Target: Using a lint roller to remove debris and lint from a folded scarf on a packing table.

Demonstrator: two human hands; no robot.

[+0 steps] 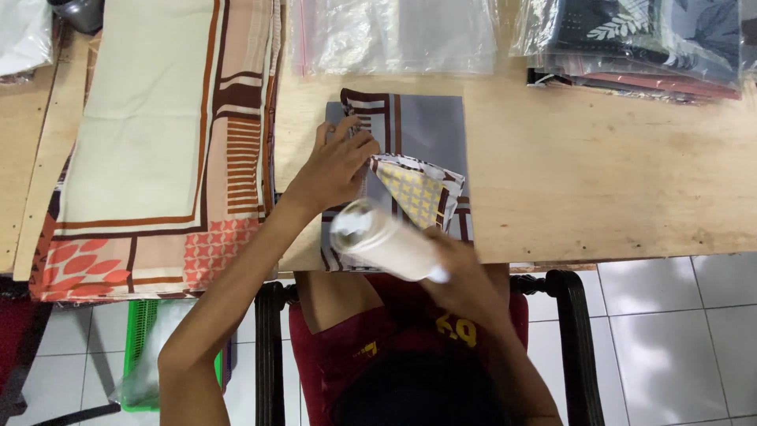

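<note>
At table centre (615,181) we see one folded grey cloth (430,126) w/ brown-white border, its near right corner turned up to show a yellow patterned side. Our left hand (335,162) lies flat on the cloth's left part, fingers spread, pressing it; not clamped on anything. Our right hand (465,272) is closed round a white roll (386,241), near edge of table, over the cloth's near end. The roll is blurred, so we can't tell what it is exactly; its left end looks round and pale. It hides part of the cloth, and the right hand's fingers are mostly hidden too. Hands are apart, left farther, right nearer.

Left of us: one stack of cream and brown cloths (150,142), its far end cut off by the frame. Far centre: clear plastic bags (394,35), count unclear, tops cut off. Far right: a pile of bagged dark cloths (639,43), approx. several, also cut off. Below the table, one chair (568,315) w/ dark arms, and a green basket (142,355) partly hidden by our arm.
</note>
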